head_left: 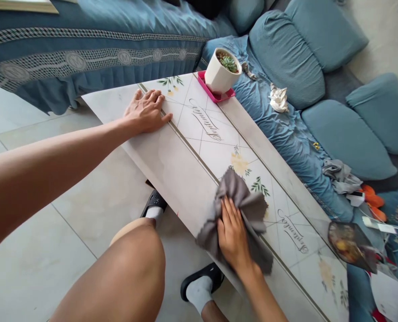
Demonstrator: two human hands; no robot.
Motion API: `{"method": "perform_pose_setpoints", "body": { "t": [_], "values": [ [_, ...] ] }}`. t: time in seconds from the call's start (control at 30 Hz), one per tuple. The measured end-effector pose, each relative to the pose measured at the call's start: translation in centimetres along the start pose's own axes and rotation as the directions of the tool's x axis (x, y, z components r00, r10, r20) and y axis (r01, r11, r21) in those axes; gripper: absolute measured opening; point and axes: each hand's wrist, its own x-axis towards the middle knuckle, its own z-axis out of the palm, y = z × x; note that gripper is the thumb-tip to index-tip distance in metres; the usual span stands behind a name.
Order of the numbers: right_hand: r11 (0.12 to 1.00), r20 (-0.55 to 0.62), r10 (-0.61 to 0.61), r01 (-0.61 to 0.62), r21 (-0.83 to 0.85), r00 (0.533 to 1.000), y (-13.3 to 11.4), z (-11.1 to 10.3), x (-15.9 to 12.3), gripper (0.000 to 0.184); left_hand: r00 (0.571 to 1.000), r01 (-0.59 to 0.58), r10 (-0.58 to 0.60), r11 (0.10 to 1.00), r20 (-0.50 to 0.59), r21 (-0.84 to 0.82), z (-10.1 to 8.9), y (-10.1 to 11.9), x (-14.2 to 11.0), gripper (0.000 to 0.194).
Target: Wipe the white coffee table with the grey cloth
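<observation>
- The left hand point(147, 112) is observed laid flat on a long rectangular white marble-patterned table top point(172, 179), with the fingers slightly apart and nothing held.
- The right hand point(231, 235) is observed pressed into a crumpled grey fabric cloth point(242, 201), with the fingers held close together and clamped on its folds.
- The cloth is located on the printed floral section of the table top, near the edge closest to the person.
- A white tapered ceramic pot point(219, 74) holding a small green succulent is positioned on a bright pink plastic tray point(226, 95) at the far end of the table top.
- A dark glossy printed packet point(349, 245) is noted at the table's opposite long edge, beside a blue sofa cushion point(348, 138).
- Risk: the pot could be tipped towards the sofa if the tray were struck by the left hand or the cloth.
- Risk: the packet could be dragged off the edge if it were caught by the trailing cloth.
- Risk: the table top could be shifted if heavy pressure were applied near its edge, though its supports are not visible.
</observation>
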Motion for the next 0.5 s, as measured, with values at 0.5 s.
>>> {"method": "perform_pose_setpoints", "body": {
  "t": [0.5],
  "values": [
    [0.788, -0.096, 0.608, -0.614, -0.053, 0.788, 14.2, -1.1, -10.5, 0.085, 1.0, 0.023, -0.023, 0.999, 0.003, 0.023, -1.2, 1.1, -0.8, 0.09]
  ]
}}
